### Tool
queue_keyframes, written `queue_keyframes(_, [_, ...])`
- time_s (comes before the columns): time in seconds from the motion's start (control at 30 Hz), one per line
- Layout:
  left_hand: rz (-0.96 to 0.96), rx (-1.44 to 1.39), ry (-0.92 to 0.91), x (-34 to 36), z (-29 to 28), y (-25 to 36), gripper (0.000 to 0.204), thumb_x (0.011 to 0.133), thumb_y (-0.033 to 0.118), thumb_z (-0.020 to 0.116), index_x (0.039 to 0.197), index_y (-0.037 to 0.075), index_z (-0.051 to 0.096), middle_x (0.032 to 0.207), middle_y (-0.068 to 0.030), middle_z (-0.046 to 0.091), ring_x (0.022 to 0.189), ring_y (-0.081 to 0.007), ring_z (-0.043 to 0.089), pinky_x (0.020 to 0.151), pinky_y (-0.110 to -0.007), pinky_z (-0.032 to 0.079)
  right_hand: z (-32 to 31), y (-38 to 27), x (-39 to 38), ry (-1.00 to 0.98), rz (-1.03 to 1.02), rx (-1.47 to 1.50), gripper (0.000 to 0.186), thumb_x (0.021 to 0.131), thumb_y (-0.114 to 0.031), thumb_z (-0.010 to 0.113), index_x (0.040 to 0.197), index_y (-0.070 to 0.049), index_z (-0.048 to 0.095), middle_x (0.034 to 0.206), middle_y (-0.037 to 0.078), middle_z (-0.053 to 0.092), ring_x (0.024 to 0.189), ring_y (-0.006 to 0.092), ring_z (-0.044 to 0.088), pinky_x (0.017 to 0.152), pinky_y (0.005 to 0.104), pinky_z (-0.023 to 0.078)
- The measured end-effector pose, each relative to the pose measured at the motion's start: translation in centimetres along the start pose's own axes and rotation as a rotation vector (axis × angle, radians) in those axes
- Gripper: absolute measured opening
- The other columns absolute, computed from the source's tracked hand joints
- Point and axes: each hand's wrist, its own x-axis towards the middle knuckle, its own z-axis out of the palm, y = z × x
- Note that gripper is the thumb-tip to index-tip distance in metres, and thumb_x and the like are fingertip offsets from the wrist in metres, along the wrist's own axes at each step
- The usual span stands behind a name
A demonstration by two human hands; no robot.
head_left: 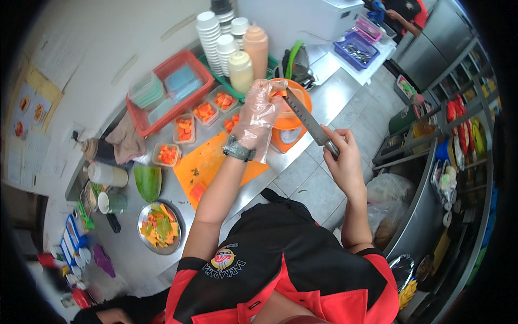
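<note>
The left hand (259,110) pinches orange fruit (279,93) at twelve o'clock (probably soft, slippery; cradle its sides), while the right hand (344,157) clamps the knife (305,116) by its handle (332,149) at three.

In our gloved left hand (260,110) we pinch some orange fruit (279,93) by an orange bowl (305,96); our right hand (343,157) holds a knife (307,123), tip near the fruit. Tubs (186,141) of cut fruit (223,101) stand beside our cutting board (202,157).
</note>
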Motion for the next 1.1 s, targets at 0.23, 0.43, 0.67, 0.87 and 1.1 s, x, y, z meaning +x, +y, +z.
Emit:
queue_keyframes(0.23, [-0.254,-0.473,-0.141,0.2,0.4,-0.2,0.039,0.085,-0.002,0.056,0.123,0.003,0.060,0.122,-0.0067,0.060,0.110,-0.0146,0.055,0.096,-0.028,0.043,-0.3,3.4,-0.8,0.082,0.074,0.017,0.049,0.076,0.006,0.061,0.124,-0.009,0.060,0.106,0.013,0.053,0.081,0.0246,0.062,0.071,0.0325,0.054])
queue_keyframes(0.43, [-0.259,-0.348,-0.001,-3.8,-6.3,0.0,0.037,0.088,0.002,0.063,0.124,0.001,0.059,0.125,-0.0075,0.060,0.111,-0.0148,0.056,0.097,-0.030,0.046,1.1,3.4,-1.5,-0.022,0.298,0.598,0.036,0.089,-0.003,0.061,0.124,-0.004,0.057,0.092,0.002,0.056,0.074,0.0078,0.053,0.058,0.0209,0.044])
queue_keyframes(0.67, [-0.619,-0.013,0.270,-22.3,-15.3,-6.8,0.040,0.087,0.008,0.068,0.125,0.001,0.057,0.125,-0.0109,0.060,0.110,-0.0169,0.058,0.095,-0.030,0.047,7.6,3.2,-2.7,-0.566,0.380,0.883,0.024,0.096,-0.010,0.054,0.118,-0.005,0.048,0.088,0.002,0.059,0.067,0.0068,0.056,0.054,0.0224,0.046])
queue_keyframes(0.87, [-0.593,0.573,0.234,-28.5,-13.3,-6.1,0.055,0.075,0.010,0.069,0.128,0.004,0.054,0.119,-0.0204,0.059,0.112,-0.0334,0.056,0.097,-0.037,0.046,13.6,1.5,-2.2,-0.995,0.283,0.661,0.034,0.093,-0.010,0.052,0.127,-0.005,0.046,0.076,0.007,0.065,0.052,0.0096,0.055,0.050,0.0247,0.045])
queue_keyframes(1.1, [-0.555,0.675,0.297,-29.0,-10.1,-8.6,0.071,0.069,0.001,0.064,0.137,0.012,0.048,0.119,-0.0170,0.058,0.113,-0.0350,0.054,0.099,-0.041,0.044,16.8,0.1,-2.3,-1.110,-0.003,0.376,0.048,0.087,-0.010,0.056,0.134,-0.010,0.048,0.068,0.014,0.058,0.063,0.0247,0.058,0.064,0.0352,0.047])
